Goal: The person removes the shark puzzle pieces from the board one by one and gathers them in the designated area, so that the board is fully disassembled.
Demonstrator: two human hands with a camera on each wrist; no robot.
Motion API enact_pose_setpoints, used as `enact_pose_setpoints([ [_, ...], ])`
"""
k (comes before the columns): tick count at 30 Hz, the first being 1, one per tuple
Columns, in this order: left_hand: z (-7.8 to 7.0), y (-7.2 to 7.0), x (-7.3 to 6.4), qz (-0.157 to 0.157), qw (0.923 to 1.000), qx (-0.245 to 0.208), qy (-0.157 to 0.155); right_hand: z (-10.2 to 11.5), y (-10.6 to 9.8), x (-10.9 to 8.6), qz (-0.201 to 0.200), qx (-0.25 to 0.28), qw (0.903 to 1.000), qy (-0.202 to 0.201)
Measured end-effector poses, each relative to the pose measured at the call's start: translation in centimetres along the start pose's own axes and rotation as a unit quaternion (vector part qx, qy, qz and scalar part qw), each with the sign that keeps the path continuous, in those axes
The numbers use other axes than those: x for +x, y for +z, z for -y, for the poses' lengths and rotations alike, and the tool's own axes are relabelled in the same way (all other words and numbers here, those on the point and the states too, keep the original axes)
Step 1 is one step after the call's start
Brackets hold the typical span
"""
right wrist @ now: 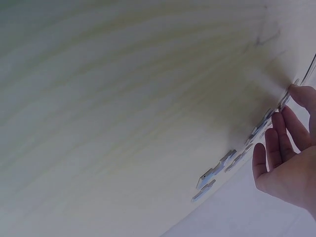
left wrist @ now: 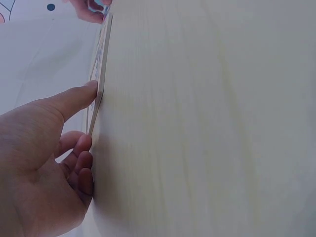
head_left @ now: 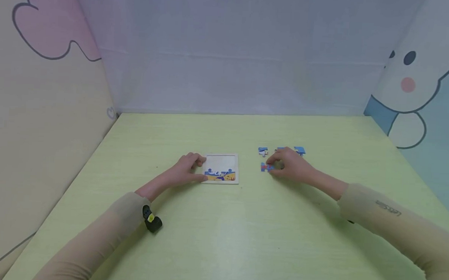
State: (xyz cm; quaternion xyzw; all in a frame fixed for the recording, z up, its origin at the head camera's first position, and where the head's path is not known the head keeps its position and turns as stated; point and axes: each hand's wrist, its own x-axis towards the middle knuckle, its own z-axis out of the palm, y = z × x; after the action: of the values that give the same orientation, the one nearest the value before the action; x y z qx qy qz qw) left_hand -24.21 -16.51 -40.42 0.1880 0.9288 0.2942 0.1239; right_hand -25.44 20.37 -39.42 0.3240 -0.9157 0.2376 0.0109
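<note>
A square puzzle tray [head_left: 238, 165] with a white rim lies on the table, its lower part filled with blue and yellow pieces. My left hand [head_left: 187, 170] grips its left side, thumb on the near left corner and fingers curled at the left edge; in the left wrist view the tray [left wrist: 102, 74] appears edge-on beside the thumb. To the right of the tray, my right hand [head_left: 292, 166] pinches a blue and red puzzle piece [head_left: 264, 167] between thumb and fingertips. The fingers partly cover that piece, low over the table.
Behind the right hand lie a blue and white puzzle piece [head_left: 263, 151], another piece [head_left: 299, 150] farther right, and one partly hidden by the fingers. More loose pieces [right wrist: 213, 173] show in the right wrist view. A pale curtain [head_left: 235, 73] closes off the table's far edge.
</note>
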Motion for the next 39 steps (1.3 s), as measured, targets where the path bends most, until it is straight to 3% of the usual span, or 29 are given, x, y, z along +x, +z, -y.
enact_pose_setpoints([
  [39, 0.26, 0.04, 0.06, 0.0, 1.0, 0.004, 0.006, 0.08, -0.32, 0.06, 0.035, -0.01, 0.999, 0.025],
])
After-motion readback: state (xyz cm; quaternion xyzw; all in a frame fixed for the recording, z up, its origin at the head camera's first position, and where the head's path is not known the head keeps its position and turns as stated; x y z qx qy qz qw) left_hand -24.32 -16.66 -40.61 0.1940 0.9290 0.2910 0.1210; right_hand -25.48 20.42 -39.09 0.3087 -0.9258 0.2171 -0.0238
